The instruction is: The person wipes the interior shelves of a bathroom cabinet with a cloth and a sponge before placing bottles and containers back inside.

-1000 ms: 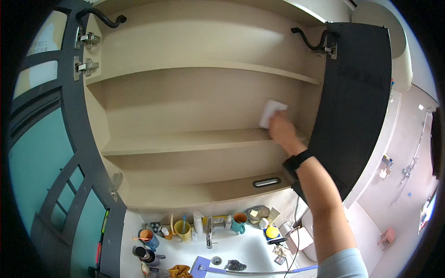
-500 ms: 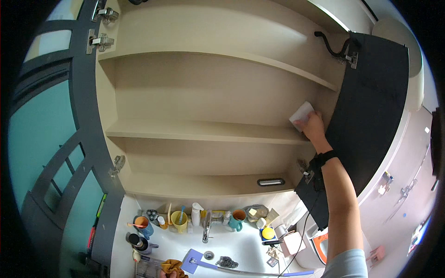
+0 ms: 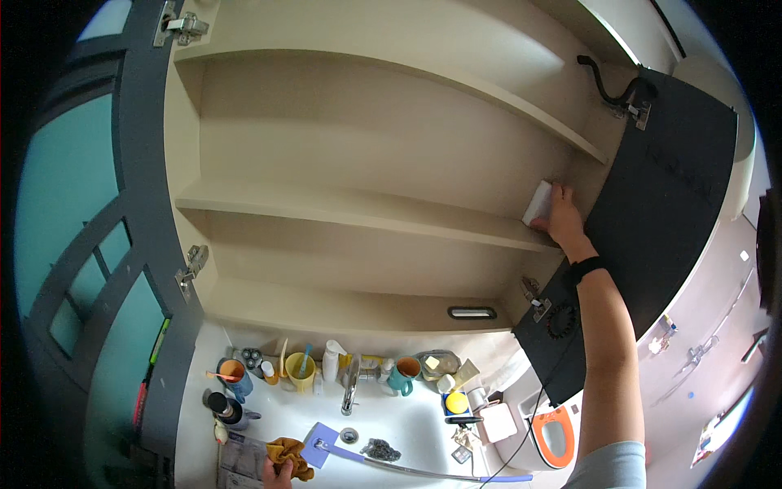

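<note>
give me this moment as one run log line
right hand: presses white sponge on middle shelf, far right corner | left hand: grips yellow cloth by sink | cabinet door: open

Below you a white sink (image 3: 383, 424) sits with its chrome tap (image 3: 350, 389) upright at the back, and a yellow cup (image 3: 299, 371), a teal mug (image 3: 399, 379) and an orange cup (image 3: 231, 372) line the ledge behind. A purple flat mop (image 3: 326, 444) lies across the basin beside a dark scrubber (image 3: 376, 447). To your right, the dark cabinet door (image 3: 652, 236) hangs wide open.
</note>
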`<move>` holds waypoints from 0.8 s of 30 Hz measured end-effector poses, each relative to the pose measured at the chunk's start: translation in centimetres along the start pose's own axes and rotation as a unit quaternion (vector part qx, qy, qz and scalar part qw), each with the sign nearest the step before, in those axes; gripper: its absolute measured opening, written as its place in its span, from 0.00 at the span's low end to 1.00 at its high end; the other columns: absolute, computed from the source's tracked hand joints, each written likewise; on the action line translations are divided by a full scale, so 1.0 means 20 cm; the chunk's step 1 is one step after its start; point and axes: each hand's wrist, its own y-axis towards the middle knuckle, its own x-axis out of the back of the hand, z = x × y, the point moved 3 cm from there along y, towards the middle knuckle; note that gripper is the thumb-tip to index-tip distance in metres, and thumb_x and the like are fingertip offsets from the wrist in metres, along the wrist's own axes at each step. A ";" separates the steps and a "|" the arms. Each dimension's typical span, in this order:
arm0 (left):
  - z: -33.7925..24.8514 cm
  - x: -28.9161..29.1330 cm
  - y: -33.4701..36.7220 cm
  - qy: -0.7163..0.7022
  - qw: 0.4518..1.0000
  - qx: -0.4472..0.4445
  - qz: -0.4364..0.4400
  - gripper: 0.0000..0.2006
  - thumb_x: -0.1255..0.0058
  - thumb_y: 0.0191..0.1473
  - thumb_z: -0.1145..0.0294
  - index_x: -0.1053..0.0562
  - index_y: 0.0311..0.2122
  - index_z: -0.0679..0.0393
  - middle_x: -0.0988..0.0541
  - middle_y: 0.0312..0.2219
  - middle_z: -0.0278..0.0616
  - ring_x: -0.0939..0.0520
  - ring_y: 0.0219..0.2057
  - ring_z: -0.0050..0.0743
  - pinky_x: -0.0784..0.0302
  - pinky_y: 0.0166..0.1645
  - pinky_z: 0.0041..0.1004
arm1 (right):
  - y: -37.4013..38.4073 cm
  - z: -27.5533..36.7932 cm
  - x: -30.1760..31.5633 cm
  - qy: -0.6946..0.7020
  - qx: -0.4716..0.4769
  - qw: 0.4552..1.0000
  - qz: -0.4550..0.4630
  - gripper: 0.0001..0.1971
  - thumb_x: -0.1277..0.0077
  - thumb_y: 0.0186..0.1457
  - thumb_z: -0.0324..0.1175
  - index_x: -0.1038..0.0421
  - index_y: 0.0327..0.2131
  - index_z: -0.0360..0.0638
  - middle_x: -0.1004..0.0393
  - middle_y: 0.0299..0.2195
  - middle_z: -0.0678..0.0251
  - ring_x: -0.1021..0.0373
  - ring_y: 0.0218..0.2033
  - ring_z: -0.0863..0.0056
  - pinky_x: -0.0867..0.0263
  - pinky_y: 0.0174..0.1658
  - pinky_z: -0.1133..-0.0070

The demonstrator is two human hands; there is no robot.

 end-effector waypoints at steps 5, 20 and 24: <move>-0.14 -0.07 0.00 -0.006 1.000 -0.006 -0.018 0.11 0.60 0.56 0.70 0.36 0.42 0.65 0.36 0.19 0.32 0.36 0.17 0.18 0.36 0.22 0.21 | 0.05 -0.02 -0.10 0.003 -0.004 1.000 -0.021 0.38 0.41 0.39 0.31 0.54 0.51 0.35 0.54 0.52 0.44 0.40 0.46 0.48 0.36 0.46 0.68; -0.16 -0.03 -0.03 -0.138 0.990 0.014 0.002 0.13 0.59 0.56 0.66 0.37 0.42 0.63 0.43 0.17 0.29 0.46 0.16 0.15 0.47 0.20 0.21 | -0.07 1.05 0.12 0.145 0.157 0.973 -0.089 0.34 0.42 0.39 0.35 0.50 0.48 0.40 0.47 0.47 0.50 0.33 0.37 0.51 0.32 0.38 0.67; -0.05 0.06 -0.04 -0.072 0.997 -0.019 -0.033 0.11 0.61 0.56 0.69 0.37 0.42 0.63 0.42 0.18 0.29 0.45 0.16 0.15 0.47 0.20 0.19 | -0.07 1.47 0.22 0.118 0.224 0.963 -0.095 0.35 0.41 0.38 0.40 0.49 0.46 0.32 0.44 0.43 0.49 0.31 0.35 0.56 0.30 0.32 0.75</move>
